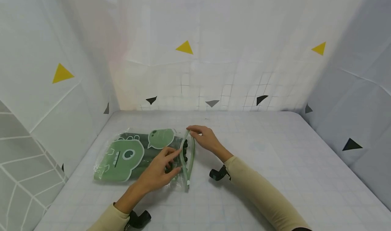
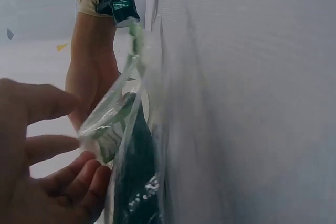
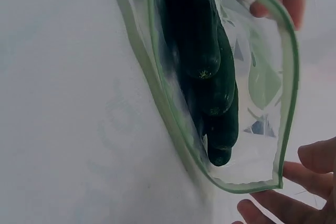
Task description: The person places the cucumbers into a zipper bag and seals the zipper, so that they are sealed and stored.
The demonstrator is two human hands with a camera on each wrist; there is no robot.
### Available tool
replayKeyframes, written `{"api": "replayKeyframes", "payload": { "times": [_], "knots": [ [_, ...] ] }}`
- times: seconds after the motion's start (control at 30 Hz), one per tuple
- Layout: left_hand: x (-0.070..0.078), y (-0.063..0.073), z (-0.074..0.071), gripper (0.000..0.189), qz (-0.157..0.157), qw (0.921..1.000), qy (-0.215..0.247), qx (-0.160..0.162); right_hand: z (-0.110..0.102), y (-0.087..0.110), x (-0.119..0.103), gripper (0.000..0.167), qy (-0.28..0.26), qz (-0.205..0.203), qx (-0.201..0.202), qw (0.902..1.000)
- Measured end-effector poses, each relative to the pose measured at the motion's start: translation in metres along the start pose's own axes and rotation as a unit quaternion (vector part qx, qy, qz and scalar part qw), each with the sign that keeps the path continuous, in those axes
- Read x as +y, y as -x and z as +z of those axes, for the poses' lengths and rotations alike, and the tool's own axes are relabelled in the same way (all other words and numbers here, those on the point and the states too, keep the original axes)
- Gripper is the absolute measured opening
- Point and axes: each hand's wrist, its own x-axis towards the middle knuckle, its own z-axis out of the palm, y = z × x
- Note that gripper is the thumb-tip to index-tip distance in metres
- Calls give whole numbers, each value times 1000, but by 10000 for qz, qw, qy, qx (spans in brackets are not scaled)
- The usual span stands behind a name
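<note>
A clear zip bag (image 1: 128, 159) printed with a green one-eyed monster lies flat, its green-edged mouth spread toward the right. Several dark green cucumbers (image 3: 202, 51) show inside through that mouth. My left hand (image 1: 160, 170) is over the bag's near part by the mouth, index finger reaching to the upper rim; in the left wrist view its fingertips (image 2: 86, 169) are at the plastic. At the far corner of the mouth is my right hand (image 1: 206, 138), fingers against the rim, with the thumb apart from the plastic in the right wrist view. A small white slider (image 1: 188, 182) sits at the near end.
The bag lies on a white table (image 1: 259, 190) with a faint grid. White sheets with yellow and dark triangles surround it on the left, back and right. A black wrist camera (image 1: 218, 174) juts from the right sleeve, another (image 1: 140, 219) from the left.
</note>
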Motion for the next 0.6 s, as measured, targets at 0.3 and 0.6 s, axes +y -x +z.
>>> {"api": "replayKeyframes", "payload": {
  "times": [0.3,0.6],
  "knots": [
    [-1,4,2,51,434,9935,-842,-625,5,-4,6,40,-182,524,209,9982],
    [0,4,1,52,525,9758,-1667,-1314,13,-11,18,48,-862,1062,438,9896]
  ]
}}
